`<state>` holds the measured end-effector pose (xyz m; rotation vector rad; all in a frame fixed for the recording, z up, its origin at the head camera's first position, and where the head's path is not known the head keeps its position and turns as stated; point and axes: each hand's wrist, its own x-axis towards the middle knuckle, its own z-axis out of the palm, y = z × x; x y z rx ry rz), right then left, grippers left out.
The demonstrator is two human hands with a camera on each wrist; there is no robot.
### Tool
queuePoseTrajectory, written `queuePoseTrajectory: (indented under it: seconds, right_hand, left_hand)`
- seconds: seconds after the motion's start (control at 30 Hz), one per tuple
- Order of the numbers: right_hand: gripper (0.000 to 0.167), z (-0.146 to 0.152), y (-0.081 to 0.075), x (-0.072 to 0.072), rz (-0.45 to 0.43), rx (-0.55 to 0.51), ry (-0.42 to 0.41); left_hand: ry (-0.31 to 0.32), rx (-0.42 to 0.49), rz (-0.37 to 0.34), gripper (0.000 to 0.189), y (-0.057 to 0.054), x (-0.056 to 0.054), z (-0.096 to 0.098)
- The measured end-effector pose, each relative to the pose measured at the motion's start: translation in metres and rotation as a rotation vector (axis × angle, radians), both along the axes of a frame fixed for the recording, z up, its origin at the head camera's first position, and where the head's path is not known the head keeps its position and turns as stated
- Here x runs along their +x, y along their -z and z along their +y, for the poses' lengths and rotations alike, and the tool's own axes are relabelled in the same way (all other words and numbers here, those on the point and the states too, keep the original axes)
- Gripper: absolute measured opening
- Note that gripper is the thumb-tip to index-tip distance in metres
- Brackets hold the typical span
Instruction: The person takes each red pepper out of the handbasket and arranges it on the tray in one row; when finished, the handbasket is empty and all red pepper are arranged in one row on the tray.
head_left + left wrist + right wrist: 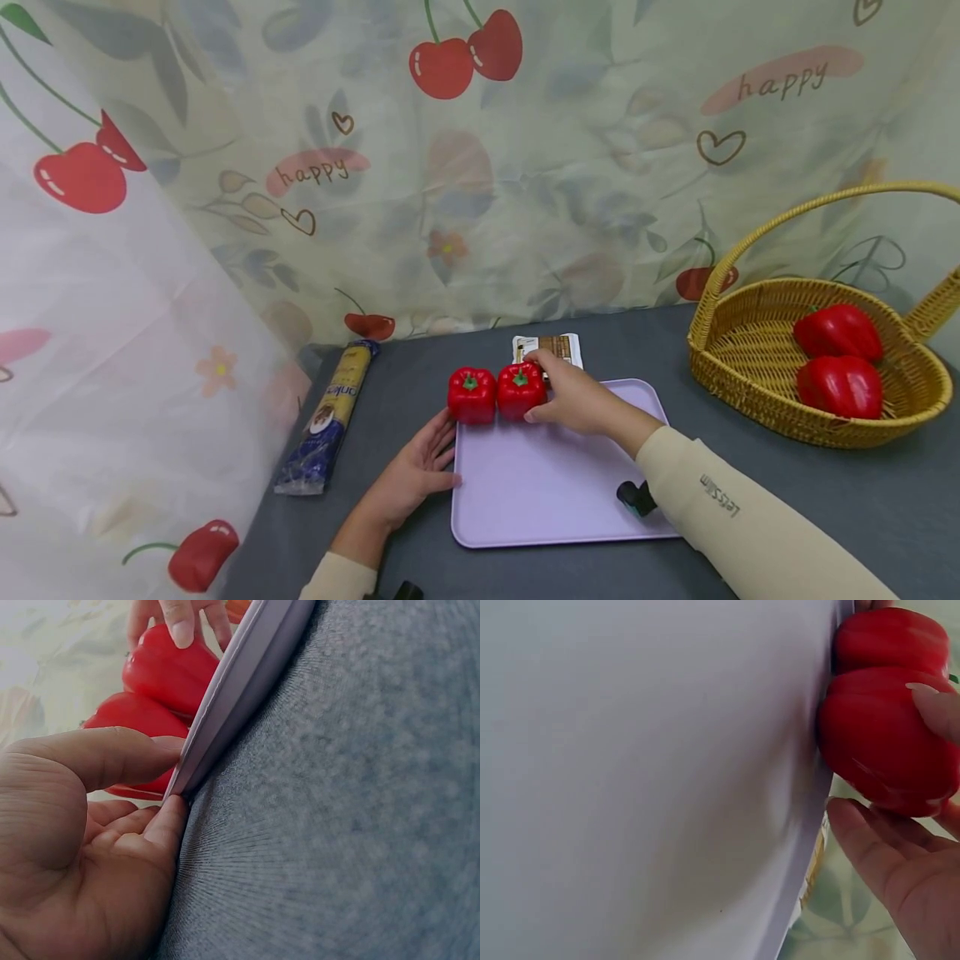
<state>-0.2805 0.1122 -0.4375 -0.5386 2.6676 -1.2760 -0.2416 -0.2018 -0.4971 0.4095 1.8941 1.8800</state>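
Observation:
Two red bell peppers with green stems sit side by side at the far left of a pale purple tray. My right hand grips the right bell pepper, thumb on its near side and fingers behind it. The left bell pepper rests against it. My left hand is at the tray's left edge, its thumb and fingertips on the rim in the left wrist view. In the right wrist view, the right thumb lies on the held pepper.
A yellow wicker basket with a tall handle stands at the right, two red bell peppers inside. A blue and yellow pasta packet lies at the left. Behind the tray is a small white and brown packet. A patterned curtain hangs behind.

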Motion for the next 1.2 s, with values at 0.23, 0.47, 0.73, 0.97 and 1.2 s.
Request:
queuePoseTrajectory:
  seconds: [0.23, 0.47, 0.73, 0.97, 1.2]
  right_hand:
    - [0.096, 0.000, -0.002, 0.002, 0.023, 0.045, -0.018]
    - [0.093, 0.010, -0.006, 0.006, 0.072, 0.024, -0.013]
    - [0.084, 0.034, -0.020, 0.023, 0.084, -0.097, 0.017]
    - [0.071, 0.059, -0.030, 0.043, 0.147, -0.172, 0.056]
    - [0.051, 0.085, -0.038, 0.062, 0.225, -0.246, 0.032]
  left_hand:
    - [0.002, 0.003, -0.007, 0.106, -0.001, 0.000, 0.001]
    - [-0.001, 0.007, -0.016, 0.106, -0.001, 0.000, 0.001]
    - [-0.001, 0.002, -0.016, 0.107, 0.001, -0.001, 0.000]
    - [-0.004, -0.002, -0.013, 0.106, 0.000, -0.001, 0.000]
    - [-0.005, -0.002, -0.011, 0.106, 0.000, -0.001, 0.001]
